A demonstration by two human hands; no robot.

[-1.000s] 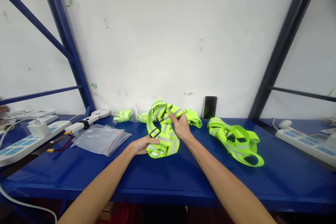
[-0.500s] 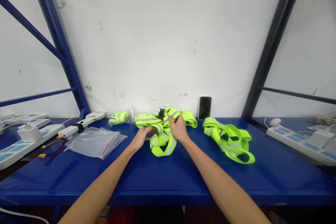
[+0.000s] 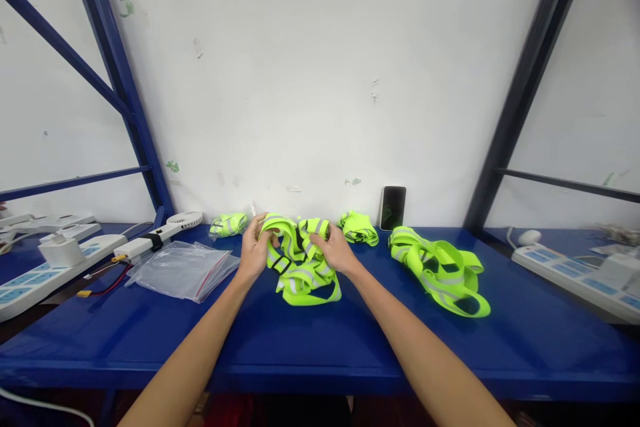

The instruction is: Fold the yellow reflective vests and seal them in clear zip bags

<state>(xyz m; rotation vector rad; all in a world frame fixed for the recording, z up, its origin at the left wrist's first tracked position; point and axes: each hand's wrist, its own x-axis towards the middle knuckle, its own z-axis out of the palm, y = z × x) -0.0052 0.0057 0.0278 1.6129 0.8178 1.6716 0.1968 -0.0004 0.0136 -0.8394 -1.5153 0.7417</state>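
Observation:
A neon yellow reflective strap vest (image 3: pixel 303 267) with grey bands lies bunched at the middle of the blue table (image 3: pixel 320 340). My left hand (image 3: pixel 256 248) grips its upper left loop with fingers curled around the strap. My right hand (image 3: pixel 334 250) pinches the straps on its upper right side. Both hands hold the bundle a little above the tabletop near the wall.
Another loose reflective vest (image 3: pixel 440 270) lies to the right. Smaller folded ones (image 3: pixel 358 228) (image 3: pixel 228 223) sit by the wall, beside a black phone (image 3: pixel 393 207) that leans upright. Clear zip bags (image 3: pixel 185 268), a white hand fan (image 3: pixel 160 235) and power strips (image 3: pixel 45 273) (image 3: pixel 575 270) flank the sides.
My left hand has risen from the table and taken hold of the vest's left loop. My right hand shifted slightly left, and the bundle is gathered more tightly between both hands.

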